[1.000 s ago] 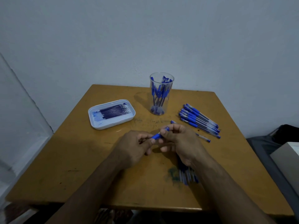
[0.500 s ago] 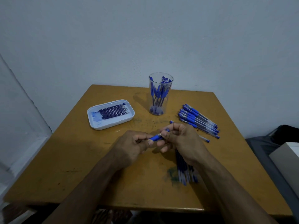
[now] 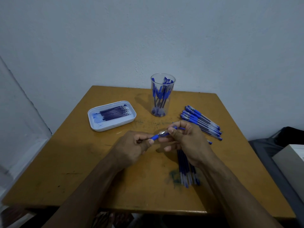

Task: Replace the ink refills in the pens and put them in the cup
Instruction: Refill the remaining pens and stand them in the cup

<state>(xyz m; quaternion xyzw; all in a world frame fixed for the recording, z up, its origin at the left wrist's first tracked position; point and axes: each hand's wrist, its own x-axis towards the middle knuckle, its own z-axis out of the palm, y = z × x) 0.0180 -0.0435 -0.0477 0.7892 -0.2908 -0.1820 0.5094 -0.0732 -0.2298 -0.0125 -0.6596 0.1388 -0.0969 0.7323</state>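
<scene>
1. A blue pen (image 3: 162, 134) is held above the middle of the tabletop (image 3: 79, 158), its blue grip section toward the left and its clear barrel toward the right, with a short threaded joint showing between the two parts.
2. The left hand (image 3: 131, 148) curls around the grip end, thumb and forefinger pinching the blue sleeve; the pen's tip is hidden inside the fist.
3. The right hand (image 3: 189, 142) pinches the barrel end between thumb and fingertips, the remaining fingers loosely bent beneath it.
4. At 12 o'clock from the hands, a clear cup (image 3: 162, 94) stands upright near the far edge, holding several blue-capped pens on end.
5. At 2 o'clock, a row of capped pens (image 3: 201, 121) lies side by side on the wood, slanting toward the right edge.
6. At 5 o'clock, under the right wrist, a bundle of refills (image 3: 187, 168) lies lengthwise toward the near edge, partly covered by the forearm, beside a smudge of blue-green ink (image 3: 172, 176).
7. At 10 o'clock, a white tray (image 3: 111, 126) holds a second batch of dark refills laid parallel, its floor stained blue at the left end.
8. A pale wall (image 3: 148, 38) rises behind; a grey box (image 3: 291, 163) sits off the right side.
</scene>
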